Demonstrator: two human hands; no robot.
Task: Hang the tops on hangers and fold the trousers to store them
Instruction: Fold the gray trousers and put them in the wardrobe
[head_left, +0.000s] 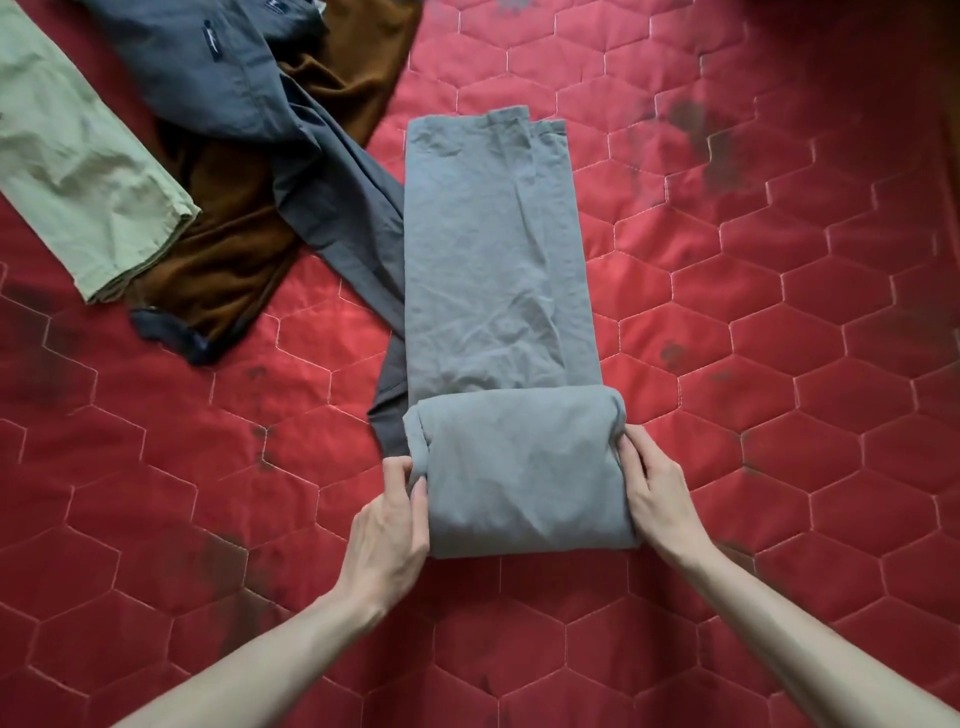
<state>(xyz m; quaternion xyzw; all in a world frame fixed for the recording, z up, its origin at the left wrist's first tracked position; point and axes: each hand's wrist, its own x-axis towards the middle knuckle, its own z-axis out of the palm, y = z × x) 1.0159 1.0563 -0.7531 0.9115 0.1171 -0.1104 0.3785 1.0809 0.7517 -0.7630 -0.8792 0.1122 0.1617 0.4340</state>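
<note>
While both hands (389, 525) (657, 488) pinch the grey trousers' (493, 270) fold: dark garment (332, 197) underneath, touching.

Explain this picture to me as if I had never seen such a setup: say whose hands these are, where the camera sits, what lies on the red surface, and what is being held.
There is no machine here. A person wears a camera on the head, and it looks forward and down, so you see their own two bare arms reaching in from the bottom. The surface is a red quilted cover stitched in hexagons. In the middle lie grey trousers, stretched away from the person, with the near end already rolled or folded over into a thick bundle. The left hand has its grip on the bundle's left edge, and the right hand on its right edge. At upper left, untouched, lie other clothes in a heap: a light green garment, a dark grey garment and a brown garment.
</note>
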